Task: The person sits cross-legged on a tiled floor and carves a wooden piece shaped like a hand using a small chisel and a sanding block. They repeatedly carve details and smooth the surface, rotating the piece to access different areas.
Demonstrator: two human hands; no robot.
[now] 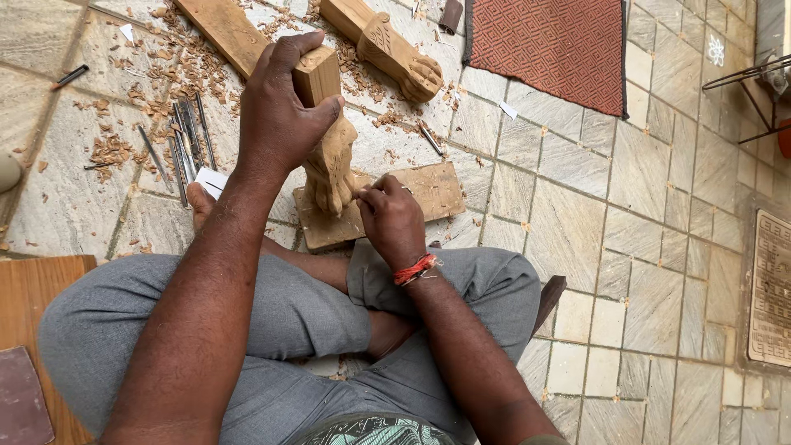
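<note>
A carved wooden leg (pixel 329 140) ending in a paw-shaped foot stands upright on a flat wooden board (pixel 428 194) laid on the stone-tiled floor (pixel 643 231), just ahead of my crossed legs in grey trousers (pixel 288 321). My left hand (pixel 284 107) is clamped over the squared top of the carved wooden leg, fingers wrapped round the block and thumb pressed to its near face, steadying it. My right hand (pixel 391 218), with a red thread band (pixel 414 269) at the wrist, is curled shut at the base of the leg, beside the paw's toes; I take it to be pinching a small tool against the wood, though the tool itself is too hidden for me to tell. Beyond the leg, further from me, a second carved leg (pixel 395 49) with the same paw lies on its side, and a long plank (pixel 222 33) runs slantwise next to it. To the left of the standing leg, a row of slim metal chisels (pixel 185 144) lies among scattered wood shavings (pixel 124 99), with a slip of white paper (pixel 212 180) just nearer to me. Well to the right of the leg and beyond it, a red patterned mat (pixel 548 49) covers the tiles. Left of my knee sits a corner of a wooden panel (pixel 37 297).
</note>
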